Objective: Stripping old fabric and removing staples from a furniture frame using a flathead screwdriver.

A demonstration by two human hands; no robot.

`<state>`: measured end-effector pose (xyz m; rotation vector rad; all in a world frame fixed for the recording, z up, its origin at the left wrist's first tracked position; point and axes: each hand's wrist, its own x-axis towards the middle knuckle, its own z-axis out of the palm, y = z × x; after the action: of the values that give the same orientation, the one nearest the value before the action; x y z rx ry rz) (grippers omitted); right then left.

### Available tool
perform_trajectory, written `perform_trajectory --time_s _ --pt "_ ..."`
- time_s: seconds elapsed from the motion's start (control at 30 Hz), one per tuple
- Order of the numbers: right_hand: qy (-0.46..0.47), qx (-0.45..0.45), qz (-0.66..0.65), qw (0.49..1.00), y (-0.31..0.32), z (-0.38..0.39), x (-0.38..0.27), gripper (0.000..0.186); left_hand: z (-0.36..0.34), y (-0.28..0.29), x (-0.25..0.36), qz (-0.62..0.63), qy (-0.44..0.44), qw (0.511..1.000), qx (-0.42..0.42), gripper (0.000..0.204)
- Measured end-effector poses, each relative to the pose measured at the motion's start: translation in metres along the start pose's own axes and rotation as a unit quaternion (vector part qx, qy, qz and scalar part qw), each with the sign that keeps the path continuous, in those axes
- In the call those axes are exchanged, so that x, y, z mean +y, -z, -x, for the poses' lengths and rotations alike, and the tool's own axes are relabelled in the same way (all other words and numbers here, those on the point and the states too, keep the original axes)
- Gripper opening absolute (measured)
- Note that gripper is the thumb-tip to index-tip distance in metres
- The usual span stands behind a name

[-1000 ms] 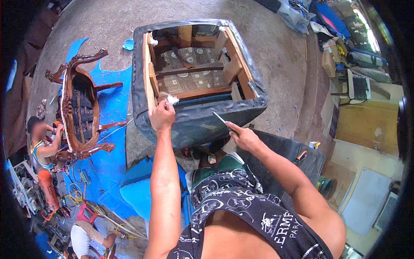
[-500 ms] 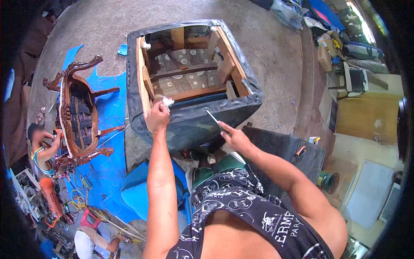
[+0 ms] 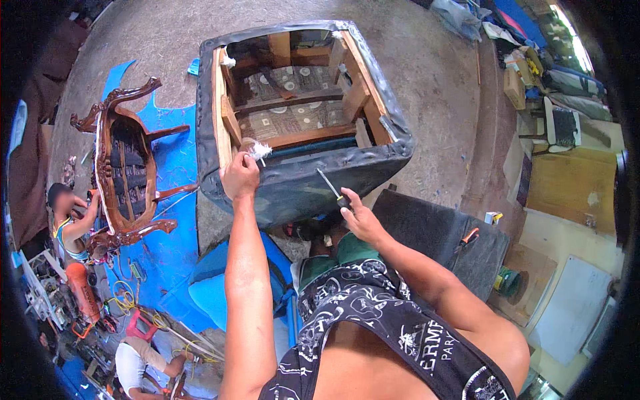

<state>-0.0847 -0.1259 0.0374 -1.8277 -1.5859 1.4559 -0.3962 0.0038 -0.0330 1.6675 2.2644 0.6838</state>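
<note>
A black-covered upholstered furniture base (image 3: 313, 175) lies in front of me, its wooden inner frame (image 3: 361, 93) open to view. At its near left corner my left hand (image 3: 240, 179) is closed on the black cover's edge. A tuft of white stuffing (image 3: 260, 151) sticks out right beside those fingers. My right hand (image 3: 360, 217) grips a screwdriver (image 3: 331, 185) by its black and yellow handle. The shaft points up and left, its tip at the near side of the cover; whether it touches, I cannot tell.
On the left, a carved wooden chair frame (image 3: 123, 167) lies by a blue sheet (image 3: 175, 253). One person (image 3: 70, 227) works beside it, another (image 3: 143, 363) lower down. A black panel (image 3: 433, 237) with an orange-handled tool (image 3: 469, 236) is at my right.
The screwdriver and my right hand have shifted slightly, and more of the handle shows. My left hand stays at the corner. The whole view has shifted a little.
</note>
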Motion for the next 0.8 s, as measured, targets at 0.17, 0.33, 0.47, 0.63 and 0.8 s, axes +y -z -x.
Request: perform_trajectory --time_s 0.17,0.33,0.47,0.63,0.8 --pt "0.059 -0.080 0.172 0.980 0.041 -0.005 -0.023 0.052 0.001 -0.003 0.001 -0.007 0.003 1.000 0.019 0.022" --pt "0.050 -0.106 0.258 0.959 0.059 -0.021 -0.050 0.048 -0.001 -0.003 0.001 -0.016 0.013 1.000 0.023 0.022" --pt "0.056 -0.157 0.334 0.928 0.080 -0.031 -0.081 0.051 0.001 -0.004 -0.001 -0.018 0.032 0.999 -0.002 0.022" --pt "0.059 -0.191 0.305 0.931 0.073 -0.039 -0.046 0.056 0.002 -0.003 0.002 -0.019 0.042 0.999 0.002 0.022" --pt "0.167 -0.133 0.129 0.968 0.034 -0.058 0.038 0.055 -0.001 -0.004 0.001 -0.031 0.031 0.999 0.009 0.020"
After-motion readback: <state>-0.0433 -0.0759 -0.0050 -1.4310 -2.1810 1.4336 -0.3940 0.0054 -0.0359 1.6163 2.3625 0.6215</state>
